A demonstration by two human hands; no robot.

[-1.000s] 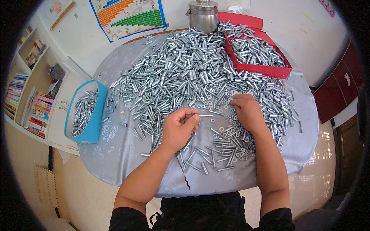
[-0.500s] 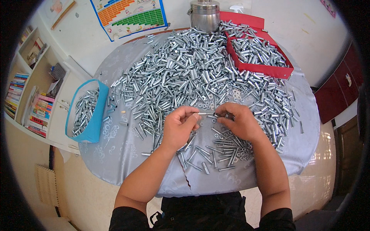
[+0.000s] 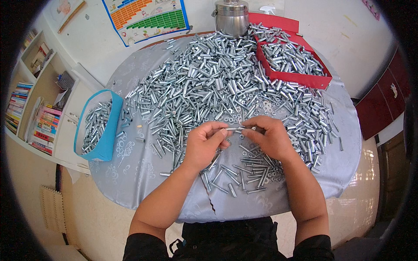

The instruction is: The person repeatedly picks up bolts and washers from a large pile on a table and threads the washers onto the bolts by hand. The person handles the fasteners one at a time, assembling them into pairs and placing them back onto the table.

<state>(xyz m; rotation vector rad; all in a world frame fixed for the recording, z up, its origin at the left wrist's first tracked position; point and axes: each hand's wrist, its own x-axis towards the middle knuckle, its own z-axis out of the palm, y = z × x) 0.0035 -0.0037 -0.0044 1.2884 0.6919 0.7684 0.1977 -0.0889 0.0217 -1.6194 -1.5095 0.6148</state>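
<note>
A round table under a grey patterned cloth (image 3: 143,174) carries a big heap of silver metal sleeves and bolts (image 3: 209,82). Both hands meet over its near middle. My left hand (image 3: 204,143) pinches one end of a thin silver bolt (image 3: 234,129) that lies level between the hands. My right hand (image 3: 267,137) pinches the other end with thumb and forefinger. Loose bolts, nuts and washers (image 3: 248,167) lie on the cloth just below the hands.
A blue tray (image 3: 104,143) with metal sleeves hangs off the table's left edge. A red tray (image 3: 305,78) full of sleeves sits at the back right, a steel pot (image 3: 231,17) behind the heap. Bookshelves (image 3: 30,113) stand at left, a dark red cabinet (image 3: 383,100) at right.
My right hand has left the pile at right and come left to the bolt held by my left hand; now both hands grip it.
</note>
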